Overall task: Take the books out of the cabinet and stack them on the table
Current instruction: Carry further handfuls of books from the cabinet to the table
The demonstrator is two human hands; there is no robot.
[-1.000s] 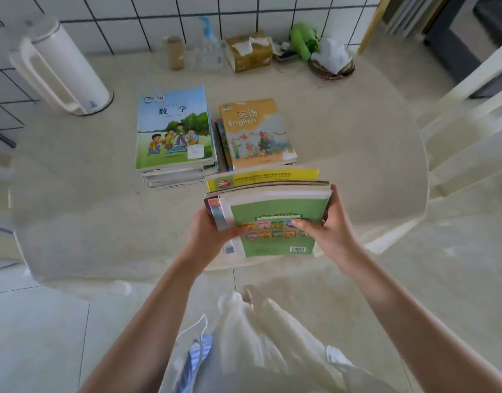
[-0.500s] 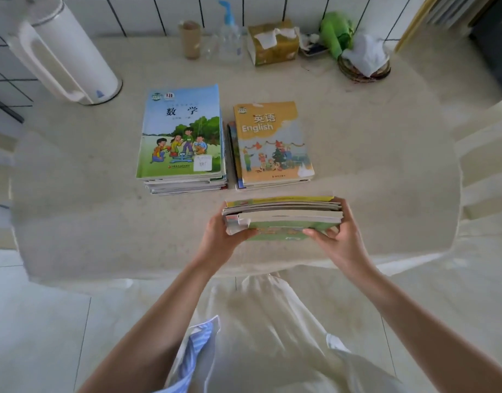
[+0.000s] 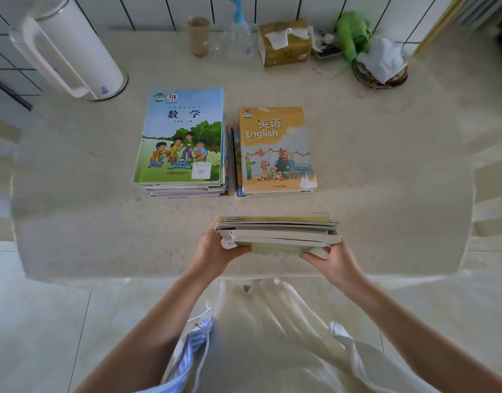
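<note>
Partway through, by the look of it. Two stacks of books already down on the counter (image 3: 386, 165): a taller pile topped by a maths book (image 3: 181, 137), and just beside it a lower pile topped by an English book (image 3: 276, 150). A further bundle of books (image 3: 278, 232) held level near the counter's front edge, left hand (image 3: 215, 251) gripping one end, right hand (image 3: 329, 259) gripping the other. Not yet set down. Cabinet out of view, so remaining books unknown.
</note>
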